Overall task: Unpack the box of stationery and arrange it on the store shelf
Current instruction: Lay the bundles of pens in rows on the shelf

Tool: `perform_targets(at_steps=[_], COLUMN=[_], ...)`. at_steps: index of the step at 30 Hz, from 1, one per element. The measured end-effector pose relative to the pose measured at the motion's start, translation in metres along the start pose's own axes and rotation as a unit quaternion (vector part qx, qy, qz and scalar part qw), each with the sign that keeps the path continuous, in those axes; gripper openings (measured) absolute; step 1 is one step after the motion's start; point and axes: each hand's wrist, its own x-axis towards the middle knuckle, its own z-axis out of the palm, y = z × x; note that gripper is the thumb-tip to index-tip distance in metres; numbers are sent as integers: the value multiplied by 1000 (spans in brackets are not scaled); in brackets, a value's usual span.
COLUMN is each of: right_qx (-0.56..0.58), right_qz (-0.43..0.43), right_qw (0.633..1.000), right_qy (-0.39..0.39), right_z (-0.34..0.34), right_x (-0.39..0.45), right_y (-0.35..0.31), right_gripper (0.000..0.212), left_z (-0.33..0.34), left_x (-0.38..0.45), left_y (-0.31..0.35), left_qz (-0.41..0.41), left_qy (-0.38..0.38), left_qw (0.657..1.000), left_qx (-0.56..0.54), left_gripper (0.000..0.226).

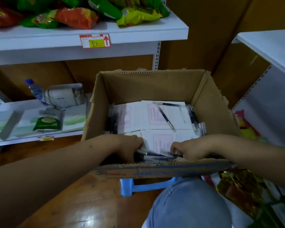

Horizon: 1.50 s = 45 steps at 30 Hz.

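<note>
— Where is the stationery right now?

— In the open cardboard box (pixel 148 86) at the centre of the frame, which rests on a blue plastic stool (pixel 138 186). White paper packs (pixel 155 117) with pink printed panels lie flat across its bottom, loose black pens (pixel 165 117) lie on top of them, and more pens stand along the box's right inner wall.

— And the hands?

— Both are down inside the box at its near edge. The left hand (pixel 128 148) has its fingers curled round a bundle of black pens (pixel 153 155) lying crosswise. The right hand (pixel 189 150) meets the same bundle from the right, its fingertips bent and pinching the pen ends. The picture is blurred there, so I cannot tell exactly how many pens each holds.

— What about the shelf?

— A white lower shelf (pixel 30 137) at middle left carries a water bottle (pixel 34 91) lying tilted, a pale bag (pixel 61 96), a green packet (pixel 47 123) and flat white-and-green boxes. The upper shelf (pixel 138 30) across the top holds snack bags (pixel 76 17) in orange, green and yellow, with a price tag (pixel 95 41) on its front edge.

— Anything else close by?

— A knee in light jeans (pixel 187 203) at the bottom, and shiny gold-green packets (pixel 240 191) at lower right.
</note>
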Motion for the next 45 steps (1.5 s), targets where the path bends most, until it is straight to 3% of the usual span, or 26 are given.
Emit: perform_targets(at_steps=[5,13,20,23,26,30,39,45], right_qx=[-8,57,115,178,252,348,485,506], right_qz=[1,-24,-22,0,27,-3,-53,-75], right_qw=[1000,996,967,933,880,828,687,614], right_qy=[8,59,224,314,401,439,539,601], right_z=[9,6,-12,-28,-36,-42,-60,-46], right_x=[1,3,-3,-10,-18,-29,-103,-180], right_y=[-2,-1,2,4,7,3,-9,5], right_gripper=[50,34,19,16,15,9,19,19], left_z=[6,4,-21,-33,-37,-44,-89,-129], left_x=[-1,-3,-6,-6,-7,-15,-48,-76], left_y=[8,3,-14,-22,-29,-27,15,70], left_qz=[-1,-8,-10,-33,-63,-76,-42,19], left_qy=[7,-1,115,176,238,307,454,514], left_qw=[1000,1000,986,965,921,852,733,713], left_qx=[21,1,-123,-193,-302,-418,-505,-477], left_gripper=[41,39,22,23,17,18,10,8])
